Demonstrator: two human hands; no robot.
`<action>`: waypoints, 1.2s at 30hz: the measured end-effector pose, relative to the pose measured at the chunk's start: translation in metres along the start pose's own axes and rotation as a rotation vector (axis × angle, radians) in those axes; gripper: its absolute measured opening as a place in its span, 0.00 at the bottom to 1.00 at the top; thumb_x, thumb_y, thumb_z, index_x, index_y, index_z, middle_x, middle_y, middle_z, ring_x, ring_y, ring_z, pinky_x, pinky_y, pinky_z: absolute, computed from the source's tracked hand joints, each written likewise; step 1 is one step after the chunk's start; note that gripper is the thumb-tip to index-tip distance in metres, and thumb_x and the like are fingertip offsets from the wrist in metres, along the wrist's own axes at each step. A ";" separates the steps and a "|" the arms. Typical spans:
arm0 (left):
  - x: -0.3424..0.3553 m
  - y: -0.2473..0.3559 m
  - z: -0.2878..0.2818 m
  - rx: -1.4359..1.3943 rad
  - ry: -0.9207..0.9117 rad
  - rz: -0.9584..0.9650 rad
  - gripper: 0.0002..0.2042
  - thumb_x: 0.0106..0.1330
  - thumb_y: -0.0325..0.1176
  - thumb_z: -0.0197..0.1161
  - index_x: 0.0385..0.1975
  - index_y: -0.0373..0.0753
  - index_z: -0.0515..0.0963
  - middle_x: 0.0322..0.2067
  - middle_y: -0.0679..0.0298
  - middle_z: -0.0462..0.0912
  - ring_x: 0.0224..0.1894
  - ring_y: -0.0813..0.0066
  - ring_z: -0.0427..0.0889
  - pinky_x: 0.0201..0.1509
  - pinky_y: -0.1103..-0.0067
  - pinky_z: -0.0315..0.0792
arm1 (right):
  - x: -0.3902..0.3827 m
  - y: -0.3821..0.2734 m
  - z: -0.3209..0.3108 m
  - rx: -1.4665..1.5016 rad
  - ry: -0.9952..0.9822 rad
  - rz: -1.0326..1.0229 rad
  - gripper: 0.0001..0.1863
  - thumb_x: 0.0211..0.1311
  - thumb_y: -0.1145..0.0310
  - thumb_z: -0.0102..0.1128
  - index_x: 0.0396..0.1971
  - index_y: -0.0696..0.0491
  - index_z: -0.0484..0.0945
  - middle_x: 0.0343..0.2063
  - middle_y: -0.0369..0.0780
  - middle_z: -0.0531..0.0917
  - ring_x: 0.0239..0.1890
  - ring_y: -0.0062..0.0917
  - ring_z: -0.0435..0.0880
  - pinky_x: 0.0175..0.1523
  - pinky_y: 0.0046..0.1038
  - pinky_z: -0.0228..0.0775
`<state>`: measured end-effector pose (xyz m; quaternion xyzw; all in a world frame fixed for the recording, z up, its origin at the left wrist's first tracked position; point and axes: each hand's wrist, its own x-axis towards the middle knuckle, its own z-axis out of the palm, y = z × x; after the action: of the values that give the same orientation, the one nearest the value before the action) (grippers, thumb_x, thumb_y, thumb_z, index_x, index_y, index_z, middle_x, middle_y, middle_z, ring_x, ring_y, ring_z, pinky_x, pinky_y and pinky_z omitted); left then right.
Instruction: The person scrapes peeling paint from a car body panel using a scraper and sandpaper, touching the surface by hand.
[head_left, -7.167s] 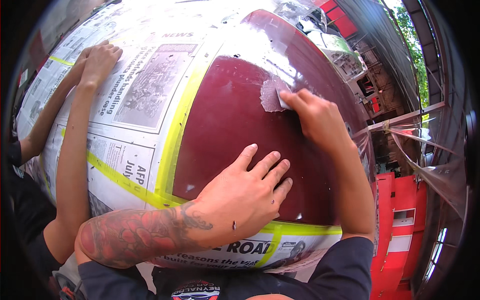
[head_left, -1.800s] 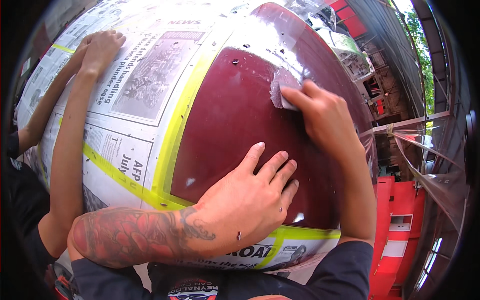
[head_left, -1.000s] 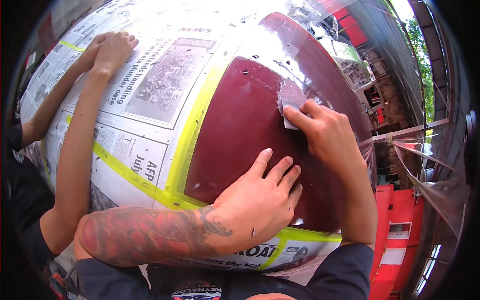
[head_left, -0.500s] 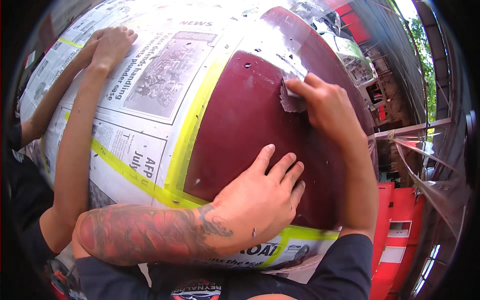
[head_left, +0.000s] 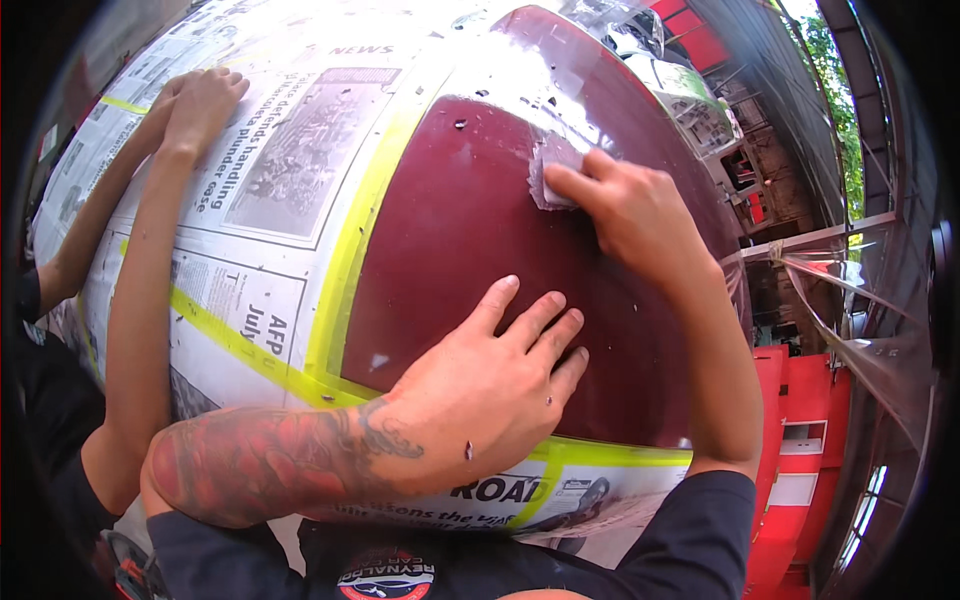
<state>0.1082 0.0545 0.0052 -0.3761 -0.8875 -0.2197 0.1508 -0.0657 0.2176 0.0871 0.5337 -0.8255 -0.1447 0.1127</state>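
Note:
My left hand [head_left: 482, 390] rests open on a glossy maroon panel [head_left: 432, 235], fingers spread. Higher up, my right hand [head_left: 630, 220] grips a small pale grey pad [head_left: 552, 190] with a ragged edge, pressed against that panel; I cannot make out its material. Yellow tape [head_left: 358, 240] borders the panel along its left and lower sides, holding newspaper sheets [head_left: 275, 180] that cover the curved surface around it. Small dark flecks lie on the panel and paper. Glare washes out the panel's top part.
At left, another person's two hands [head_left: 200, 115] lie close together on the newspaper, forearms reaching in from a dark shirt. Along the right are red panels [head_left: 810, 390], hanging clear plastic sheeting [head_left: 850, 310], a metal framework [head_left: 875, 130], a cluttered floor and foliage beyond.
My right hand has made short up-and-down moves with the pad on the maroon panel. My left hand stays planted. The whole view has shifted slightly.

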 end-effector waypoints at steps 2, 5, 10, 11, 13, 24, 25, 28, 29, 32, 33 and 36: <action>0.001 0.003 0.001 -0.060 0.016 -0.011 0.25 0.70 0.37 0.54 0.63 0.30 0.76 0.66 0.44 0.75 0.72 0.48 0.70 0.73 0.48 0.60 | -0.014 -0.014 -0.006 0.006 -0.017 0.050 0.18 0.59 0.78 0.57 0.47 0.45 0.78 0.34 0.44 0.82 0.36 0.45 0.87 0.37 0.44 0.79; 0.007 0.004 -0.005 0.002 0.002 0.012 0.25 0.70 0.37 0.54 0.63 0.30 0.77 0.66 0.44 0.75 0.72 0.48 0.70 0.73 0.48 0.60 | 0.009 0.003 0.001 -0.041 -0.001 0.064 0.19 0.58 0.78 0.58 0.48 0.44 0.78 0.34 0.44 0.82 0.36 0.45 0.87 0.38 0.44 0.80; 0.003 -0.005 0.001 0.006 0.002 0.024 0.24 0.72 0.43 0.58 0.63 0.35 0.77 0.66 0.47 0.74 0.71 0.50 0.71 0.73 0.48 0.60 | -0.006 0.008 0.005 -0.015 -0.006 0.011 0.19 0.60 0.78 0.57 0.49 0.43 0.78 0.34 0.43 0.82 0.36 0.44 0.87 0.37 0.43 0.80; 0.001 -0.002 -0.001 0.013 -0.006 0.000 0.24 0.72 0.43 0.58 0.63 0.35 0.77 0.66 0.47 0.74 0.71 0.50 0.71 0.74 0.48 0.60 | -0.015 -0.001 0.001 -0.015 -0.013 0.021 0.18 0.61 0.76 0.57 0.50 0.43 0.77 0.34 0.43 0.82 0.36 0.44 0.88 0.37 0.43 0.80; 0.001 0.005 -0.003 0.016 -0.022 -0.037 0.24 0.72 0.43 0.58 0.63 0.35 0.76 0.66 0.47 0.74 0.71 0.50 0.70 0.74 0.48 0.60 | -0.011 -0.005 0.006 -0.003 -0.015 0.024 0.17 0.62 0.75 0.56 0.50 0.43 0.77 0.35 0.44 0.82 0.36 0.43 0.88 0.38 0.43 0.80; 0.002 0.006 -0.005 -0.022 -0.019 -0.026 0.24 0.73 0.42 0.57 0.64 0.33 0.76 0.67 0.45 0.73 0.72 0.48 0.69 0.74 0.46 0.58 | -0.004 0.004 -0.002 -0.011 -0.055 0.041 0.20 0.58 0.77 0.59 0.51 0.44 0.78 0.34 0.44 0.82 0.35 0.45 0.87 0.37 0.45 0.78; 0.003 0.006 -0.007 -0.006 -0.046 -0.019 0.24 0.73 0.42 0.57 0.64 0.33 0.76 0.67 0.45 0.72 0.72 0.48 0.69 0.74 0.46 0.58 | -0.009 0.000 -0.005 -0.006 -0.062 0.050 0.21 0.58 0.78 0.59 0.51 0.43 0.78 0.34 0.44 0.82 0.35 0.45 0.86 0.37 0.45 0.77; 0.003 0.003 -0.005 -0.009 -0.043 0.013 0.24 0.73 0.42 0.56 0.64 0.33 0.76 0.67 0.45 0.73 0.72 0.48 0.70 0.74 0.46 0.58 | 0.003 0.009 -0.003 0.006 -0.057 0.072 0.22 0.56 0.80 0.59 0.50 0.43 0.78 0.33 0.43 0.81 0.35 0.45 0.86 0.37 0.45 0.77; 0.002 0.001 -0.004 -0.009 -0.015 0.011 0.24 0.73 0.41 0.56 0.63 0.34 0.76 0.67 0.45 0.73 0.72 0.48 0.70 0.74 0.46 0.58 | 0.012 0.014 -0.002 0.021 -0.025 0.059 0.23 0.55 0.81 0.59 0.50 0.42 0.78 0.33 0.42 0.81 0.35 0.44 0.86 0.37 0.44 0.77; 0.001 -0.002 -0.001 -0.021 -0.007 0.004 0.24 0.72 0.41 0.56 0.63 0.34 0.77 0.67 0.45 0.73 0.71 0.49 0.70 0.74 0.47 0.59 | 0.002 0.016 0.003 0.026 -0.033 0.039 0.24 0.53 0.81 0.61 0.49 0.42 0.78 0.33 0.42 0.81 0.35 0.44 0.87 0.37 0.44 0.77; 0.001 -0.002 0.000 -0.022 -0.002 0.002 0.24 0.72 0.41 0.56 0.63 0.34 0.77 0.67 0.45 0.73 0.71 0.49 0.70 0.74 0.47 0.59 | -0.003 0.013 0.002 0.016 -0.042 0.034 0.24 0.53 0.81 0.62 0.49 0.43 0.79 0.33 0.43 0.81 0.36 0.44 0.87 0.37 0.44 0.78; 0.004 0.007 -0.004 0.026 -0.040 -0.015 0.24 0.72 0.41 0.56 0.63 0.34 0.77 0.67 0.45 0.74 0.71 0.49 0.71 0.74 0.47 0.60 | -0.001 0.009 0.007 0.030 -0.009 0.017 0.22 0.56 0.81 0.59 0.51 0.45 0.80 0.33 0.44 0.80 0.35 0.46 0.85 0.38 0.46 0.76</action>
<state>0.1110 0.0592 0.0121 -0.3720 -0.8958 -0.2016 0.1361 -0.0756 0.2230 0.0838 0.5276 -0.8327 -0.1338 0.1020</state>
